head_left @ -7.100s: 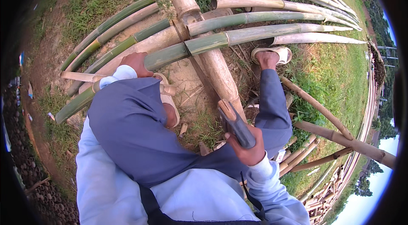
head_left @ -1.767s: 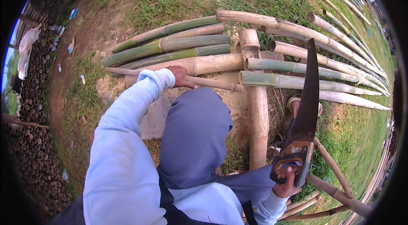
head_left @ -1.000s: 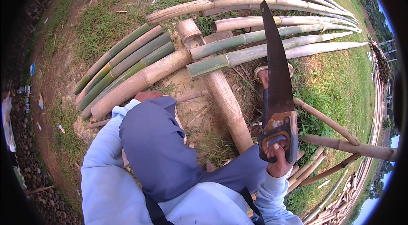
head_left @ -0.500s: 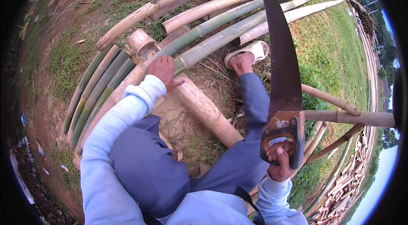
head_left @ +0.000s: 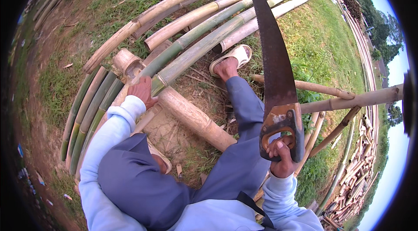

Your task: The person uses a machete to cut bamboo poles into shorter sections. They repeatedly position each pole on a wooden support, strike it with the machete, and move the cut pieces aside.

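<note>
My right hand [head_left: 282,154] is closed round the wooden handle of a hand saw [head_left: 276,52]. The saw stands upright, its dark toothed blade pointing away from me and its teeth facing left. To the left, my left hand [head_left: 141,89] grips the near end of a green bamboo pole [head_left: 174,48], thumb spread to the right. A paler green bamboo pole [head_left: 200,52] lies right alongside, its near end next to that thumb. Under both near ends runs a thick bamboo log [head_left: 196,120]. The blade is apart from the poles.
More bamboo poles [head_left: 183,35] stretch beyond, and short green lengths [head_left: 93,115] lean at left. A notched bamboo piece [head_left: 127,63] sits past my left hand. On the right are a pole frame [head_left: 352,101] and a heap of cut bamboo [head_left: 355,178]. My sandalled foot [head_left: 228,63] stands beside the poles.
The whole view has shifted, so most things appear further left. My left hand stays on the pole end and my right keeps the saw raised. A second sandal now shows beside my left knee.
</note>
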`<action>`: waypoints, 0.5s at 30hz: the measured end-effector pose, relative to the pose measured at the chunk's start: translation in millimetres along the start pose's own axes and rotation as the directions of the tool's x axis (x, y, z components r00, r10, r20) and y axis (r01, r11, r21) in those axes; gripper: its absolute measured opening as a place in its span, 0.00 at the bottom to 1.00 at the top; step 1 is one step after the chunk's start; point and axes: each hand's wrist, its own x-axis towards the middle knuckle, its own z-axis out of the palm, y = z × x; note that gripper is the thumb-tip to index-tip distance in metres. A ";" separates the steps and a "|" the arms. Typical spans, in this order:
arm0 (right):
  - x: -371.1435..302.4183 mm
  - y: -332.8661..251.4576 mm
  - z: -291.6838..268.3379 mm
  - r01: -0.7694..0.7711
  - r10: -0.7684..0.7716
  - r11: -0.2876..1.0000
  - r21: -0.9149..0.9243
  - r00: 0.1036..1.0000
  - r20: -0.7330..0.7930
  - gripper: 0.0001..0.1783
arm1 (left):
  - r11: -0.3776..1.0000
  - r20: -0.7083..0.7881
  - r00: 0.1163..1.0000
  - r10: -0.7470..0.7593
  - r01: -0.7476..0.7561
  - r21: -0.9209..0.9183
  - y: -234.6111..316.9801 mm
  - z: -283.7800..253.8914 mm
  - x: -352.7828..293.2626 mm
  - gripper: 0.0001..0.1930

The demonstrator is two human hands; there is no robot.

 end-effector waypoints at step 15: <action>-0.9 -3.1 46.6 -0.021 0.027 0.999 -0.044 0.989 0.145 0.05 | 0.882 -0.003 0.902 -0.431 0.422 0.212 -270.4 79.3 -347.2 0.41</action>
